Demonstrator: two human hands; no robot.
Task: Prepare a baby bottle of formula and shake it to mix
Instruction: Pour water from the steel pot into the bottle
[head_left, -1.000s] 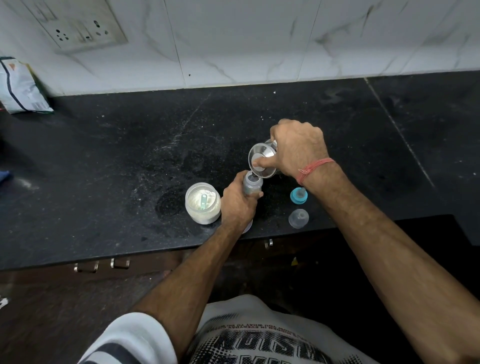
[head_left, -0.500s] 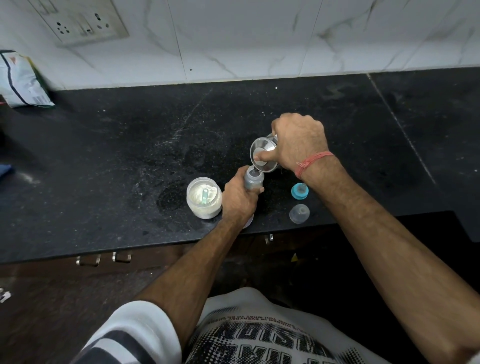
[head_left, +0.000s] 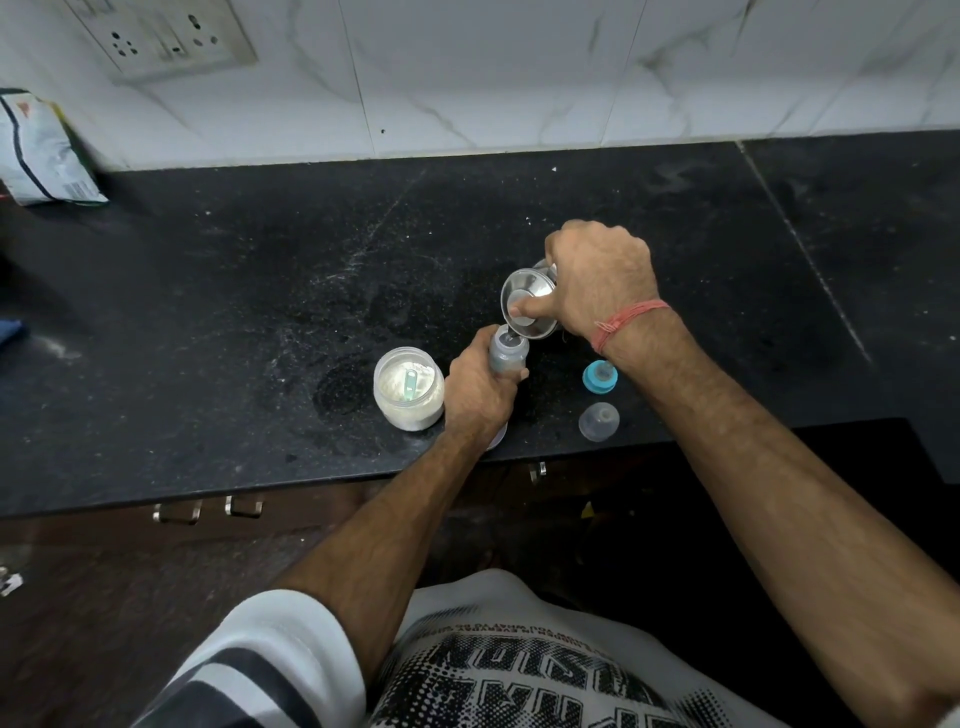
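Observation:
My left hand (head_left: 478, 395) grips the open baby bottle (head_left: 508, 356), which stands upright near the front edge of the black counter (head_left: 260, 312). My right hand (head_left: 597, 283) holds a steel cup (head_left: 527, 304) tipped sharply over the bottle's mouth, its rim just above the opening. Left of the bottle stands an open jar of white formula powder (head_left: 409, 395) with a pale green scoop (head_left: 410, 387) lying in it. The blue teat ring (head_left: 600, 376) and the clear cap (head_left: 599, 422) lie on the counter to the right of the bottle.
A white lid (head_left: 497, 436) shows partly under my left wrist at the counter's edge. A white packet (head_left: 39, 150) leans in the back left corner below a wall socket panel (head_left: 166, 39). Drawer handles (head_left: 208, 508) sit under the counter front.
The steel cup stays tilted over the bottle with barely any shift. Both hands keep their holds; only the camera view has drifted slightly.

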